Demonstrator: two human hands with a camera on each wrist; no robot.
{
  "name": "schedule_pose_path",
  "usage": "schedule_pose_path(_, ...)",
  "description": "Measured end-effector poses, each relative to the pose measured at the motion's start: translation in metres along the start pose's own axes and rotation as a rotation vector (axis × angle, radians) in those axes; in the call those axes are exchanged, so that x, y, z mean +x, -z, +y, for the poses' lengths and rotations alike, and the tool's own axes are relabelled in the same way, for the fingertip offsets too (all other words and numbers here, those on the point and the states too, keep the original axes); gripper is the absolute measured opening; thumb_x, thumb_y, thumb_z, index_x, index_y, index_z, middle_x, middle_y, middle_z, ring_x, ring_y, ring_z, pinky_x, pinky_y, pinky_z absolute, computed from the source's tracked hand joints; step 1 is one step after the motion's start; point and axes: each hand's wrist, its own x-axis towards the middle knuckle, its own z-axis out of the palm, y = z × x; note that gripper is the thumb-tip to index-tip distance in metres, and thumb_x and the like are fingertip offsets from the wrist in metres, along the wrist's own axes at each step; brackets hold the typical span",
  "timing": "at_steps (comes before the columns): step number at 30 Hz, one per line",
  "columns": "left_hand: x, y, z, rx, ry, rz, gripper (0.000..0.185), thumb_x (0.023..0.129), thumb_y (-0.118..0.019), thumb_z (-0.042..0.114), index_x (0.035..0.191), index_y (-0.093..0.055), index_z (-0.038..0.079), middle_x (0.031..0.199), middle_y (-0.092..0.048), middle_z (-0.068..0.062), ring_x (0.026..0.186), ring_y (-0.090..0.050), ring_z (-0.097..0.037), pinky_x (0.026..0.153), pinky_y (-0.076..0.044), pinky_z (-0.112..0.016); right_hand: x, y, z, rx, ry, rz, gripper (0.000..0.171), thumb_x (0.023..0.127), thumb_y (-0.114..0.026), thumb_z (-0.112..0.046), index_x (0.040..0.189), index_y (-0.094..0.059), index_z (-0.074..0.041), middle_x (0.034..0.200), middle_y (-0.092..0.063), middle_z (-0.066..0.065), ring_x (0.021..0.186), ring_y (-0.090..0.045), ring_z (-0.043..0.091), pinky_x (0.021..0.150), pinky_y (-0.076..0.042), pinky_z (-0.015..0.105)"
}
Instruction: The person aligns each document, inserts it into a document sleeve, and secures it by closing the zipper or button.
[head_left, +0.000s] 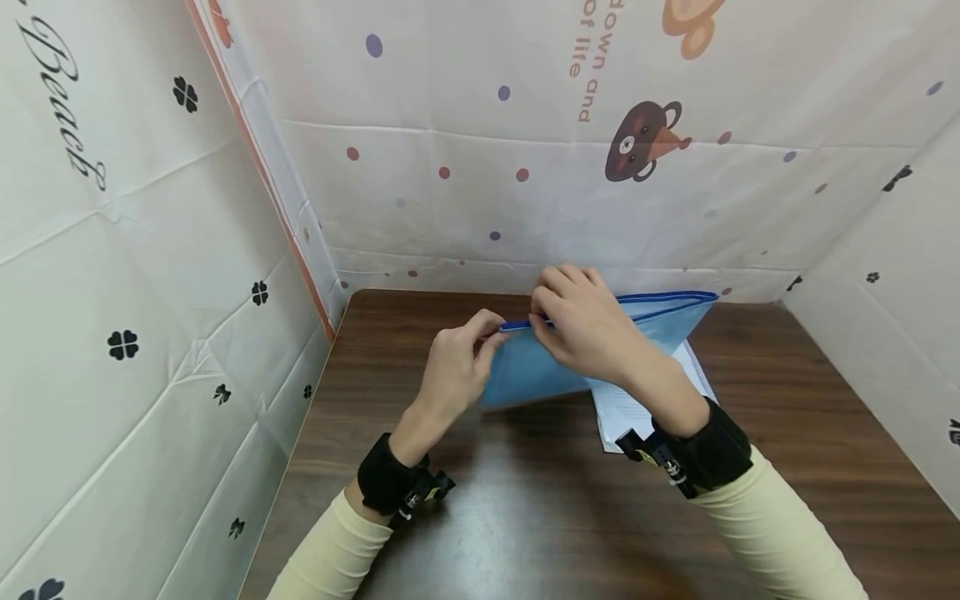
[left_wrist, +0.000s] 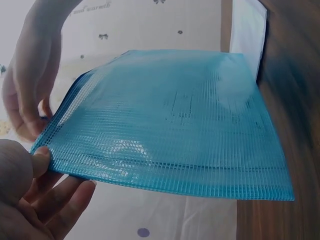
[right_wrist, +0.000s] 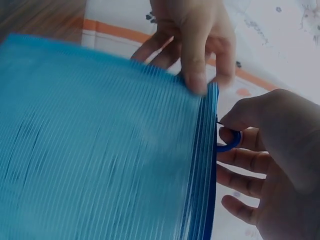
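A translucent blue mesh zipper pouch (head_left: 528,375) is held up above the table, its zipped edge toward the back wall. My left hand (head_left: 453,367) pinches the pouch's corner at the left end of the zip, thumb on one face in the left wrist view. My right hand (head_left: 581,325) is close beside it on the same edge. In the right wrist view, its thumb and forefinger grip the blue zipper pull ring (right_wrist: 237,140). Right of that hand, the pouch's two dark blue edges (head_left: 667,296) spread apart. White printed sheets (head_left: 621,417) lie partly behind the pouch and right forearm.
The dark wooden table (head_left: 480,517) runs back to a white printed cloth wall (head_left: 450,208). Similar cloth hangs on the left (head_left: 165,333) and right (head_left: 885,333) sides. Both wrists wear black bands with small cameras.
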Motion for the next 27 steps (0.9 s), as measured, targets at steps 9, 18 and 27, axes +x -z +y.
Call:
schedule_pose_path(9,0.000,0.004,-0.002,-0.018,0.009,-0.009,0.011,0.107,-0.065,0.017,0.113,-0.069,0.008,0.091,-0.078,-0.002,0.047,-0.038,-0.007,0.047,-0.032,-0.026,-0.003,0.001,0.004,0.037,-0.019,0.006,0.012,0.097,-0.078,-0.013,0.091,-0.069,-0.009,0.100,-0.061,0.008,0.097,-0.054,0.030,0.087,-0.044,0.051)
schedule_pose_path(18,-0.003,0.009,-0.004,-0.005,0.016,0.011,0.012,0.107,-0.065,0.018,0.113,-0.070,0.009,0.093,-0.078,-0.003,0.051,-0.045,-0.006,0.050,-0.036,-0.026,-0.009,0.005,0.010,0.000,-0.061,0.001,0.014,0.097,-0.078,-0.013,0.088,-0.067,-0.009,0.105,-0.064,0.010,0.101,-0.057,0.032,0.091,-0.046,0.057)
schedule_pose_path(27,-0.002,0.015,-0.007,-0.004,0.016,0.004,0.012,0.106,-0.065,0.014,0.115,-0.070,0.006,0.101,-0.079,-0.007,0.060,-0.063,-0.011,0.055,-0.048,-0.026,-0.016,0.008,0.018,0.013,-0.087,0.013,0.016,0.097,-0.078,-0.013,0.087,-0.065,-0.012,0.103,-0.064,0.008,0.099,-0.056,0.031,0.089,-0.045,0.057)
